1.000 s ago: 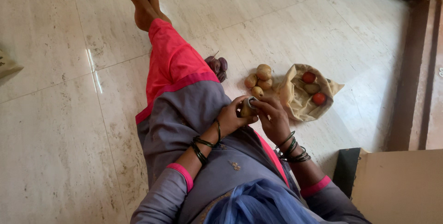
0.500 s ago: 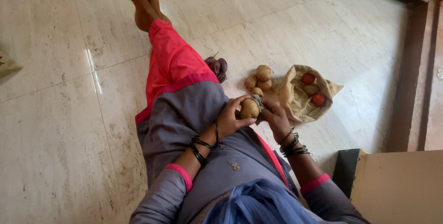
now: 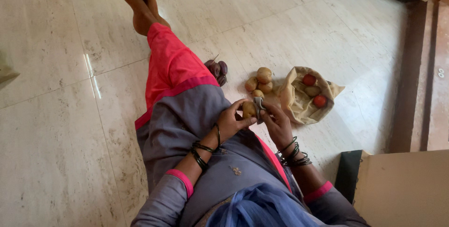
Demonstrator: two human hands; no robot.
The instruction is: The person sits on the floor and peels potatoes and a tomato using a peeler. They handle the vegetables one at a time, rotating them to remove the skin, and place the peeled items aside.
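Note:
I sit on a marble floor with my legs stretched out. My left hand (image 3: 231, 120) grips a brown potato (image 3: 248, 109) above my lap. My right hand (image 3: 277, 121) holds a small grey cloth (image 3: 258, 104) pressed against the right side of that potato. Just beyond my hands, a small pile of potatoes (image 3: 260, 81) lies on the floor.
A beige cloth bag (image 3: 299, 100) lies open to the right, with two red tomatoes (image 3: 314, 90) and a potato inside. Dark purple onions (image 3: 216, 69) rest beside my pink-clad leg. A cardboard box (image 3: 404, 187) and a black object stand at the lower right. A wooden frame runs along the right edge.
My right hand has slid from on top of the potato to its right side, with the cloth now against that side. The left hand keeps its grip.

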